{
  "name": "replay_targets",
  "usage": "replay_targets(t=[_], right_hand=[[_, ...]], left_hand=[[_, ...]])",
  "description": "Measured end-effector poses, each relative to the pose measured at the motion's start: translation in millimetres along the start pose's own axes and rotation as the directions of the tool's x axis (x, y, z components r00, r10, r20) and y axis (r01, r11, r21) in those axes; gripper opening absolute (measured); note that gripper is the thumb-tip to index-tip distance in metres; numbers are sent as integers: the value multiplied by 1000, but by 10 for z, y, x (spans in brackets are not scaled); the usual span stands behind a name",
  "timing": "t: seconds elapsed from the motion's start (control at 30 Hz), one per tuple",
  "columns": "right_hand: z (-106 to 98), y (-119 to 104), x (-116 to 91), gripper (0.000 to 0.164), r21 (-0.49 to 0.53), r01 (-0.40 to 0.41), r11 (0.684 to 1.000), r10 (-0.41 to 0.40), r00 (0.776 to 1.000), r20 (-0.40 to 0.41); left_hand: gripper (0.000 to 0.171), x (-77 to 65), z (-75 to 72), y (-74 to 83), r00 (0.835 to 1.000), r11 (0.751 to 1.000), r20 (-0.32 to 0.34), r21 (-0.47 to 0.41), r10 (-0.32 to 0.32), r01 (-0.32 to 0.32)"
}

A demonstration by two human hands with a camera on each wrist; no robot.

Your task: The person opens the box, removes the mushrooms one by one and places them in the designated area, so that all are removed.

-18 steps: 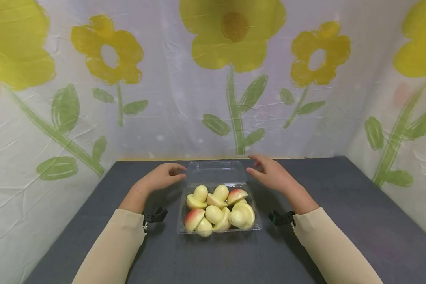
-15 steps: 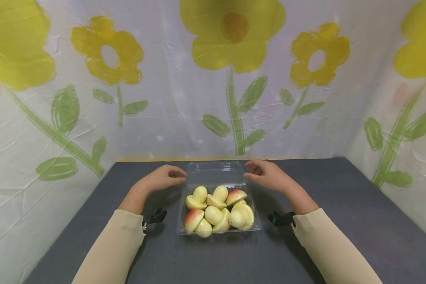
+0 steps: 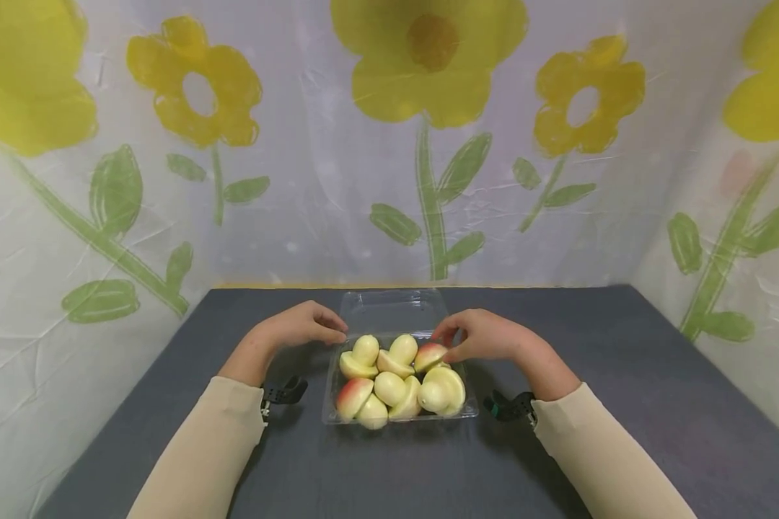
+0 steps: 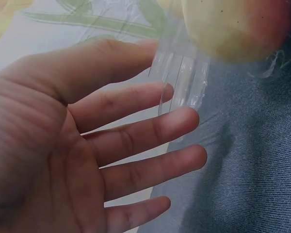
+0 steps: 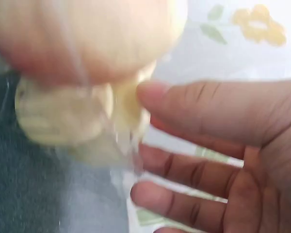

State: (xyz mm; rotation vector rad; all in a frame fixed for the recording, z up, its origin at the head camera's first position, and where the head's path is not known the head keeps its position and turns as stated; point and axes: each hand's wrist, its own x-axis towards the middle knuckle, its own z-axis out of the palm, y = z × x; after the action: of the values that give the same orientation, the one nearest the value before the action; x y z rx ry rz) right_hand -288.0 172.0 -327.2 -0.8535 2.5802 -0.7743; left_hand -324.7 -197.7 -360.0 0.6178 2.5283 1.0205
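A clear plastic clamshell box (image 3: 428, 417) lies on the table, its lid (image 3: 392, 315) laid back. Several pale yellow fruit-like pieces fill it, some with a red blush like peach halves. My right hand (image 3: 491, 337) reaches over the rear right corner, thumb and index finger at either side of a red-blushed piece (image 3: 431, 354). In the right wrist view the thumb (image 5: 203, 107) is by a yellow piece, blurred; the fingers are spread. My left hand (image 3: 298, 326) is at the rear left corner. Its thumb and straight fingers meet the clear plastic edge (image 4: 184, 82) in the left wrist view.
A dark cloth-covered table (image 3: 389, 476) lies beneath. White sheeting (image 3: 298, 216) with painted yellow flowers hangs behind and at both sides. Black straps (image 3: 287, 391) sit at both wrists.
My right hand has moved from beside the lid, down and inward to the rear right piece. The left hand has shifted slightly closer to the box's rear left corner.
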Motion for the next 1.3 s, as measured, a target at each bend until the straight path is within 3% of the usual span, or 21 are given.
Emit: replay_targets(t=[0.23,0.47,0.57,0.8,1.1,1.3], right_hand=[[41,-143,-14,37,-157,15,988,-25,998,-59],[95,-160,2,39,-247,17,969,-33,998,-61],[118,-160,20,39,-265,36,964,-55,996,-67],[162,-103,74,33,-325,165,931,-186,982,-37],[170,-96,49,22,-382,212,899,-234,972,-10],[194,-92,70,18,-390,212,896,-239,971,-23]], left_hand=[[42,19,-32,80,1000,1000,-1,13,-3,3],[42,14,5,67,1000,1000,11,10,-18,18],[42,0,10,54,1000,1000,12,6,-16,16],[42,-19,-3,55,1000,1000,7,-8,-20,20],[41,-9,12,59,1000,1000,4,11,-22,22],[42,-6,9,60,1000,1000,6,14,-14,14]])
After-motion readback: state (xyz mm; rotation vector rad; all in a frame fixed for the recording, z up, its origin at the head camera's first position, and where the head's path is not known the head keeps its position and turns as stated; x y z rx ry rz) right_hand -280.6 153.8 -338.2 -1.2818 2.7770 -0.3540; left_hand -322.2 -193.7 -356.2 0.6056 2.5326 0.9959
